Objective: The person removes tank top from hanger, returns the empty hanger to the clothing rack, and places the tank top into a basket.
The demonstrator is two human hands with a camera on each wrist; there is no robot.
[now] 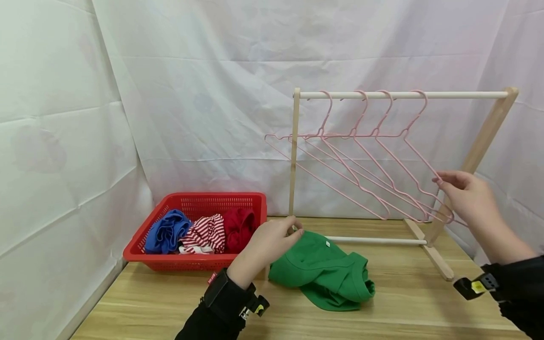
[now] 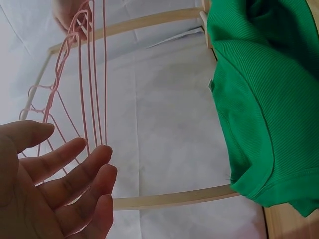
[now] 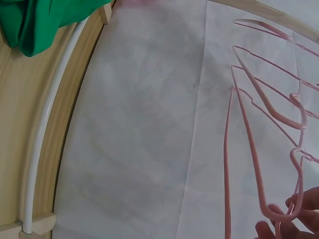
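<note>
My right hand point(image 1: 471, 198) pinches the sloping arm of the rightmost pink hanger point(image 1: 418, 151) between thumb and fingers. In the right wrist view, the fingertips point(image 3: 294, 201) lie round the hanger's end. Several such hangers hang by their hooks from the rack's white rail point(image 1: 467, 95). My left hand point(image 1: 269, 241) is over the left edge of a crumpled green garment point(image 1: 325, 269) on the table, holding nothing. In the left wrist view its fingers point(image 2: 75, 181) are spread and slightly bent, and the garment point(image 2: 259, 114), with fine ribs and a small white tag, is apart from them.
A red plastic basket point(image 1: 191, 259) stands left on the wooden table point(image 1: 140, 302). Inside lie a blue cloth point(image 1: 168, 231), a red-and-white striped one point(image 1: 206, 231) and a dark red one point(image 1: 240, 229). The rack's wooden end frame point(image 1: 488, 132) rises at right, its lower bar point(image 1: 378, 241) behind the garment.
</note>
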